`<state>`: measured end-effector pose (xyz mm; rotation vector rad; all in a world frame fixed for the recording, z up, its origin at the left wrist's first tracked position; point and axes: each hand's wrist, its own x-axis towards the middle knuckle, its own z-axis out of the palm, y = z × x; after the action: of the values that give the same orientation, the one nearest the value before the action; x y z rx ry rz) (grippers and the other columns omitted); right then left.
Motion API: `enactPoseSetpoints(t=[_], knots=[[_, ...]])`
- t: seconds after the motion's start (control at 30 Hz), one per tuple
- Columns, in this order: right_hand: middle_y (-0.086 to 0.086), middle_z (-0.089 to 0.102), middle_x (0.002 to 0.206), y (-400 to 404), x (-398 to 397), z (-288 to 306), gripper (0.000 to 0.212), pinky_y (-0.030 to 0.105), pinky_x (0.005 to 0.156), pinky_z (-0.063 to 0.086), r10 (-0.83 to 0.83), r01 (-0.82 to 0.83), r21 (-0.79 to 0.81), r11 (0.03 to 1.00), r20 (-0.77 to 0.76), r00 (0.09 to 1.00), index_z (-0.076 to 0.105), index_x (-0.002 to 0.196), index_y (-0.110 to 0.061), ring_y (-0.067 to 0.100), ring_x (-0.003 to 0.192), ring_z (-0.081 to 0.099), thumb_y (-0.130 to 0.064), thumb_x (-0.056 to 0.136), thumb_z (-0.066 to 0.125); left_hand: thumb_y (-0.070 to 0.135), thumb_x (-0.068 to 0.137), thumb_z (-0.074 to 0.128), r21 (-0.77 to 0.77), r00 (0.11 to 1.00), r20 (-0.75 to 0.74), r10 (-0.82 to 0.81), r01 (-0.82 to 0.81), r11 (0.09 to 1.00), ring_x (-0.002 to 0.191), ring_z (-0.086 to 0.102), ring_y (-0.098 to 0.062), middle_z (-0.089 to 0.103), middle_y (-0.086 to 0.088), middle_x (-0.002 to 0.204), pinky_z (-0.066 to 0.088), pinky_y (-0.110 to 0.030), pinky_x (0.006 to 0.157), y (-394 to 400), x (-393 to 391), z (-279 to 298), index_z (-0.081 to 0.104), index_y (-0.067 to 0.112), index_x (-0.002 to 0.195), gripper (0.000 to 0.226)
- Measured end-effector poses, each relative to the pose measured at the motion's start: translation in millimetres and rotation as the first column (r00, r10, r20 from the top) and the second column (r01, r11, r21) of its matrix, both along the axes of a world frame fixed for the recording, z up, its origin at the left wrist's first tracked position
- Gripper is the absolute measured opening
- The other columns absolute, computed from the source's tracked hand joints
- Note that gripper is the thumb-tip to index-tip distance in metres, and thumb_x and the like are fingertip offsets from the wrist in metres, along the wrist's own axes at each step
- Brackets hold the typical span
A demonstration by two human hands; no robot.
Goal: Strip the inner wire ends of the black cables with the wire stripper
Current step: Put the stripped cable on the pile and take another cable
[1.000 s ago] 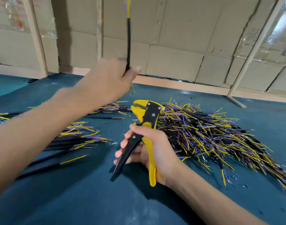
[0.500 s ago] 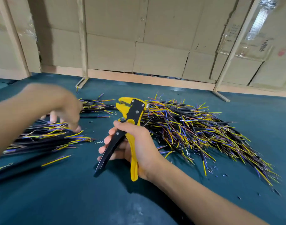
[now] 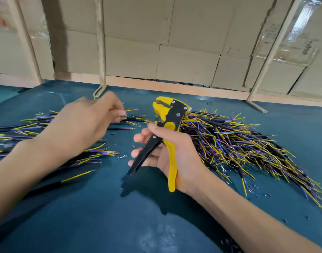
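Head view, near to far. Nearest lies the dark teal counter [image 3: 94,221]. Above it the right hand [image 3: 172,157] grips the yellow-and-black plier-type wire stripper [image 3: 167,132], fingers curled round its spread handles, head pointing up and away, nothing visible between its blades. To the left, the left hand [image 3: 83,123] hangs low over the left heap of black cables with yellow and blue inner wires [image 3: 37,128], its fingertips [image 3: 120,112] drawn together at some wire ends; motion blur hides whether a single cable is pinched.

A second ago that hand was raised high with one cable upright in it; half a second ago it had dropped onto the left heap, and the cable is no longer aloft. Judged from this, one cable is finished and set down, and the next is being picked. The stripper has barely shifted, ready to receive it.

Behind the stripper spreads the larger right heap of like cables [image 3: 238,143], with cut insulation bits [image 3: 262,193] scattered beside it. Farthest stands a wall of flattened cardboard panels [image 3: 183,42].
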<state>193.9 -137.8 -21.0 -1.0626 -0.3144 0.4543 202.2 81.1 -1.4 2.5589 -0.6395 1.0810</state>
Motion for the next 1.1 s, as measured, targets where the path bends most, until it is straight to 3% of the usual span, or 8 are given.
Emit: enactPoseSetpoints(t=[0.1,0.23,0.33,0.57,0.67,0.77,0.97,1.1], knots=[[0.020,0.075,0.102,-5,5,4,0.018,0.054,0.071,0.060,-0.113,0.116,-0.005,0.993,0.196,0.974,0.072,0.097,-0.004,0.037,0.069,0.071,-0.016,0.083,0.071,0.023,0.105,0.049,-0.089,0.971,-0.047,-0.236,0.231,0.969,0.069,0.057,-0.011,0.060,0.013,0.083,0.049,-0.026,0.072,-15,-13,4,0.042,0.030,0.131,0.028],[0.023,0.073,0.091,-8,8,9,0.018,0.054,0.071,0.059,-0.137,0.151,-0.018,0.988,0.319,0.938,0.071,0.099,-0.004,0.038,0.069,0.070,-0.008,0.082,0.074,0.030,0.108,0.036,-0.132,0.922,-0.151,-0.356,0.338,0.932,0.066,0.054,-0.007,0.054,0.010,0.083,0.041,-0.009,0.065,-29,-17,0,0.024,0.033,0.149,0.043],[0.026,0.070,0.081,-8,9,10,0.016,0.055,0.072,0.059,-0.198,0.218,-0.022,0.976,0.336,0.921,0.069,0.093,-0.003,0.042,0.070,0.069,-0.003,0.079,0.076,0.035,0.105,0.040,-0.207,0.872,-0.247,-0.423,0.379,0.902,0.071,0.057,-0.017,0.059,0.010,0.081,0.046,-0.022,0.068,-32,-15,-4,0.020,0.027,0.154,0.053],[0.019,0.069,0.079,-9,12,12,0.013,0.055,0.078,0.062,-0.501,0.494,0.095,0.864,0.257,0.827,0.067,0.090,-0.001,0.041,0.073,0.072,0.006,0.083,0.075,0.026,0.096,0.065,-0.250,0.926,-0.203,-0.317,0.264,0.932,0.065,0.056,-0.013,0.065,0.011,0.076,0.045,-0.022,0.061,-14,-6,-8,0.071,0.017,0.103,0.014],[0.017,0.069,0.079,-9,13,10,0.013,0.052,0.077,0.062,-0.561,0.554,0.106,0.826,0.254,0.788,0.067,0.087,-0.003,0.040,0.073,0.073,0.006,0.084,0.075,0.021,0.096,0.067,-0.135,0.965,-0.169,-0.200,0.178,0.975,0.071,0.059,-0.013,0.070,0.004,0.087,0.048,-0.027,0.073,-3,1,-12,0.074,0.013,0.105,0.014],[0.015,0.069,0.076,-11,13,11,0.012,0.045,0.072,0.062,-0.578,0.566,0.127,0.815,0.249,0.777,0.066,0.086,-0.003,0.038,0.072,0.073,0.005,0.085,0.075,0.015,0.094,0.069,-0.073,0.984,-0.133,-0.121,0.112,0.991,0.079,0.054,-0.009,0.067,-0.003,0.098,0.038,-0.008,0.082,5,5,-13,0.077,0.010,0.107,0.016],[0.017,0.068,0.077,-9,12,12,0.012,0.055,0.078,0.062,-0.543,0.527,0.132,0.839,0.227,0.808,0.066,0.087,-0.004,0.038,0.072,0.072,0.004,0.086,0.074,0.010,0.097,0.065,-0.066,0.976,-0.111,-0.186,0.179,0.982,0.093,0.065,-0.016,0.064,0.000,0.104,0.052,-0.037,0.088,-3,-2,-8,0.070,0.014,0.122,0.026],[0.019,0.070,0.079,-6,11,7,0.013,0.058,0.079,0.061,-0.512,0.512,0.078,0.855,0.279,0.812,0.066,0.092,-0.001,0.038,0.071,0.072,0.004,0.085,0.075,0.027,0.100,0.058,0.056,0.970,-0.083,-0.229,0.234,0.971,0.077,0.062,-0.015,0.063,0.006,0.087,0.050,-0.043,0.074,-20,-11,-6,0.071,0.019,0.110,0.018]])
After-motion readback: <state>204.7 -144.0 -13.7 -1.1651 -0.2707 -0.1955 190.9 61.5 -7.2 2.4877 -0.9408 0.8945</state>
